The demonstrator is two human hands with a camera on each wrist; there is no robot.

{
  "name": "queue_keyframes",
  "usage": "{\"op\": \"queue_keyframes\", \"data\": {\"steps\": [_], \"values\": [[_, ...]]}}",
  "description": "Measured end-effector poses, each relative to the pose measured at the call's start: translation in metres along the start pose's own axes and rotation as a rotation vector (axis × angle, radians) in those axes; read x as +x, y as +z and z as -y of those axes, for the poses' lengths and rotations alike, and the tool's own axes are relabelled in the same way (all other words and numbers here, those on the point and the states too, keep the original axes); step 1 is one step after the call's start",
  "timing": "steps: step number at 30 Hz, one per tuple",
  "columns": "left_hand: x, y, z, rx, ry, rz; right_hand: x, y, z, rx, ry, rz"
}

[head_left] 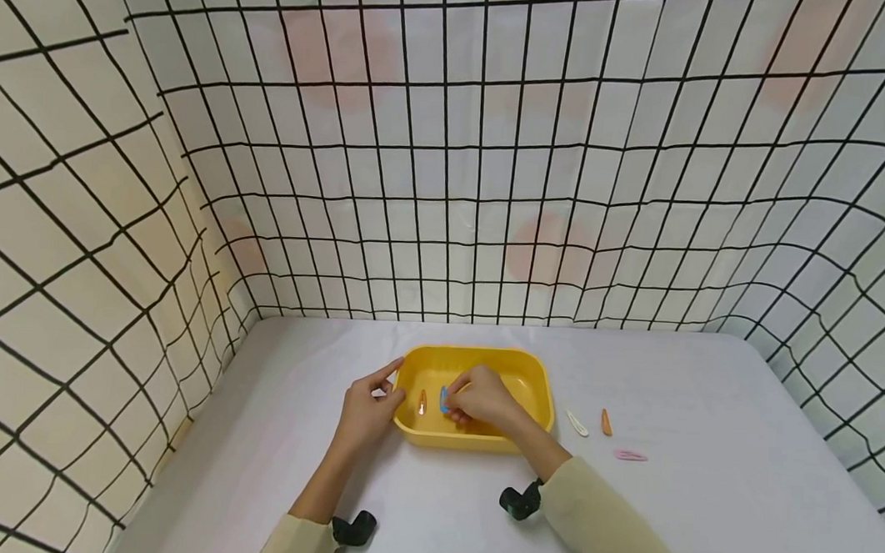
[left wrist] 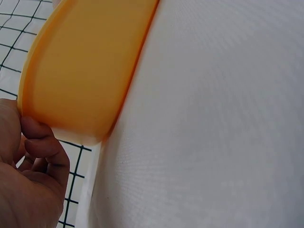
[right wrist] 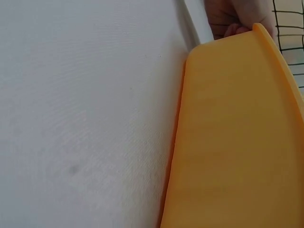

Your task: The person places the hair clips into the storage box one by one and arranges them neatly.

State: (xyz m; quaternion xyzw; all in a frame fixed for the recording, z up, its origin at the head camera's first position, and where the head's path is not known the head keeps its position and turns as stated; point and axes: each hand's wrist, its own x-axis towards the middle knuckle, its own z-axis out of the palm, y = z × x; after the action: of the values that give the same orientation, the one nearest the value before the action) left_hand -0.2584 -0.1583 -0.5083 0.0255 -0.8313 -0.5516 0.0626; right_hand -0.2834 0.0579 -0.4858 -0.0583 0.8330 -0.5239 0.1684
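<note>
A shallow yellow plastic tray (head_left: 471, 442) stands on the white table. My left hand (head_left: 366, 406) holds its left end; in the left wrist view the thumb and fingers (left wrist: 45, 147) meet at the tray rim. Inside the tray, my right hand (head_left: 483, 395) pinches a blue snap hair clip (head_left: 443, 398) by its right side, the fingertips covering part of it. An orange hair clip (head_left: 422, 402) lies in the tray to the left of the blue one. The right wrist view shows the tray's outer wall (right wrist: 237, 133), hiding the right fingers.
Right of the tray, a white hair clip (head_left: 577, 423), another orange hair clip (head_left: 606, 422) and a pink hair clip (head_left: 631, 455) lie on the tabletop (head_left: 701, 507). A black wire grid (head_left: 479, 153) backed with pale cloth rises behind and along both sides.
</note>
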Motion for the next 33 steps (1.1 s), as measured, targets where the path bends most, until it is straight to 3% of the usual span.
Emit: {"op": "queue_keyframes", "data": {"steps": [15,24,33], "values": [[0.000,0.000,0.002,-0.002,0.009,-0.005,0.013,0.014,0.005,-0.082,0.013,0.002],[0.001,0.000,-0.002,0.012,0.013,-0.009,0.012,0.016,0.010,-0.088,0.059,-0.021],[-0.001,0.000,-0.002,0.013,-0.003,-0.003,0.008,0.013,0.005,-0.090,0.047,-0.050]]}}
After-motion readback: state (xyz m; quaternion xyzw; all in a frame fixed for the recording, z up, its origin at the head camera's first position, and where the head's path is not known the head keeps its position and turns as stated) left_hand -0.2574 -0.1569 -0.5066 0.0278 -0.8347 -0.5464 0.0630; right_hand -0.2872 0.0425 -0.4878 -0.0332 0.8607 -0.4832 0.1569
